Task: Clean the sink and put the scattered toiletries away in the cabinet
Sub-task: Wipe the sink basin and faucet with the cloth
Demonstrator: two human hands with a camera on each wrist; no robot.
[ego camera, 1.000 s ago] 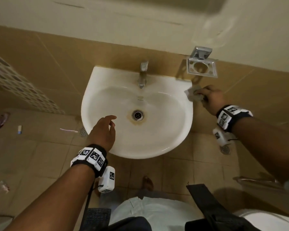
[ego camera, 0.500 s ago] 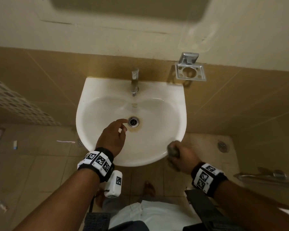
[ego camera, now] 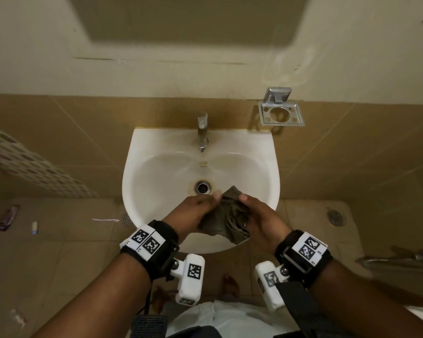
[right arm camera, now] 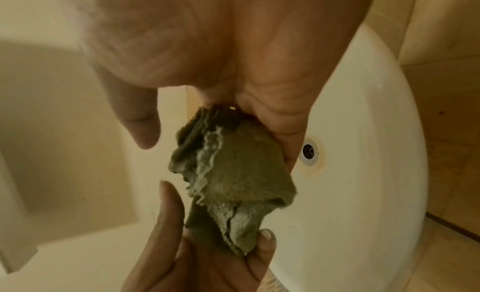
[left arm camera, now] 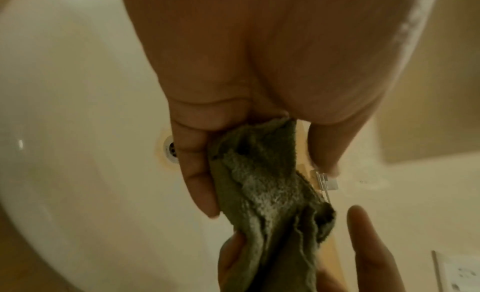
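Holding a crumpled olive-green cloth [ego camera: 226, 222] between both hands above the near side of the white sink [ego camera: 156, 167], just in front of the drain [ego camera: 202, 187]. Left hand [ego camera: 193, 213] pinching one end, fingers [left arm camera: 197, 173] lying along the fabric and thumb on the other side. Right hand [ego camera: 259, 220] gripping the other end, fingers [right arm camera: 283, 119] curled against the cloth, thumb [right arm camera: 140, 119] held a little apart. Cloth bunched and folded, hanging between the two grips, clear of the basin. Tap [ego camera: 202, 132] at the back rim; metal holder [ego camera: 281, 113] on the wall to the right. On the floor [ego camera: 59, 252] left of the sink, well apart: a toothbrush [ego camera: 105, 220], a small white tube [ego camera: 34, 227], a dark packet [ego camera: 9, 217].
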